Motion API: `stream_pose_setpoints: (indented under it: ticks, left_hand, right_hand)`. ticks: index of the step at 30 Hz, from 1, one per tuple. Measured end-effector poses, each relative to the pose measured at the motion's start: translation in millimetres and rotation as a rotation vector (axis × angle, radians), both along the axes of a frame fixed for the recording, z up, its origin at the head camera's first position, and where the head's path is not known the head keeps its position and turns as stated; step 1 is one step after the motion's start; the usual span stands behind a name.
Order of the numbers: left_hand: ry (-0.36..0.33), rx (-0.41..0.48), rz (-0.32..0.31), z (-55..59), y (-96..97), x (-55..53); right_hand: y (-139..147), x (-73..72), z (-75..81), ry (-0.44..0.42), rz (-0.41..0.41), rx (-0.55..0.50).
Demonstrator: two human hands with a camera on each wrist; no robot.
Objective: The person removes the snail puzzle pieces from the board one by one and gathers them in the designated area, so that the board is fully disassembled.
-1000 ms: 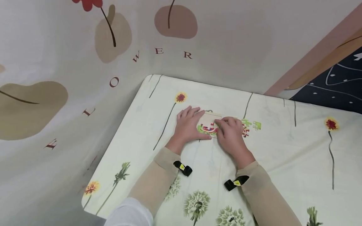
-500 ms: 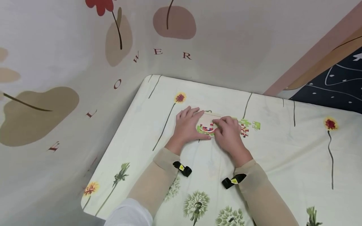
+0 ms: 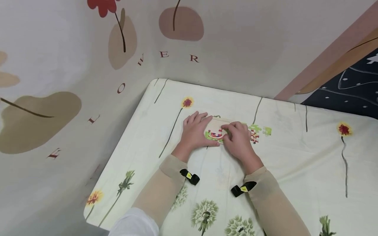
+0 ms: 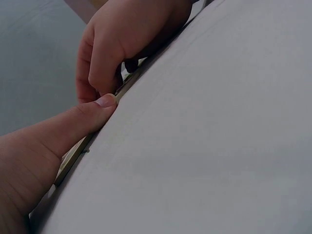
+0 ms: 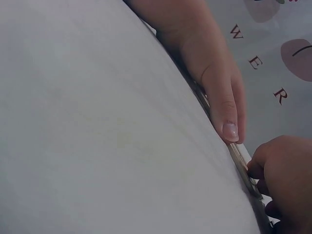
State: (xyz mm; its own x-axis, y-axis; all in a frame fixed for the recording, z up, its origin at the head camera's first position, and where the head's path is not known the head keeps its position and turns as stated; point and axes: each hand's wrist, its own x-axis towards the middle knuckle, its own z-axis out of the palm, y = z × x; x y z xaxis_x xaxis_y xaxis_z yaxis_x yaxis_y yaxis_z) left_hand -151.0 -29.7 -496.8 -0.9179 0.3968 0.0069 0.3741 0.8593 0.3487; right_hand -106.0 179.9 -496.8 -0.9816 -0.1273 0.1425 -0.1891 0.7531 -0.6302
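A small wooden puzzle board (image 3: 218, 122) lies on the tablecloth, its upper part bare wood and a colourful red, blue and green picture (image 3: 216, 135) along its lower part. My left hand (image 3: 194, 131) rests spread over the board's left side, its straight thumb (image 4: 105, 101) on the near edge. At the right side my right hand (image 3: 238, 139) bends its fingers down and pinches a puzzle piece between thumb and index finger; the piece is mostly hidden. In the right wrist view, the curled right hand (image 5: 287, 180) is low at the board's edge.
Loose puzzle pieces (image 3: 255, 136) in red and white, and green ones (image 3: 267, 131), lie just right of the right hand. The table has a white flowered cloth (image 3: 307, 164). A printed curtain (image 3: 242, 49) hangs behind and to the left.
My right hand has shifted slightly left over the board, with its fingertips still at the picture's right part. The left hand keeps its place on the board.
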Motion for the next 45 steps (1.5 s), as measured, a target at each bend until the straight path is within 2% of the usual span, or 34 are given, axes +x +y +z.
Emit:
stream_pose_setpoints:
  ticks: [9,30,39,45]
  left_hand:
    - [0.006,0.016,-0.001,-6.8,-3.1,0.8]
    - [0.014,0.016,-0.007,-5.8,-1.4,-3.8]
    - [0.018,0.013,-0.010,-5.0,-0.8,-5.6]
    - [0.006,0.005,-0.009,-4.1,-1.7,-4.5]
  right_hand:
    - [-2.9,2.1,-4.1,-0.003,-0.003,-0.002]
    - [-2.8,-0.3,0.0,-0.025,-0.026,-0.001]
    - [-1.5,-1.3,2.0,0.006,-0.027,-0.022]
    - [-0.3,2.0,-3.0,0.073,-0.001,-0.015]
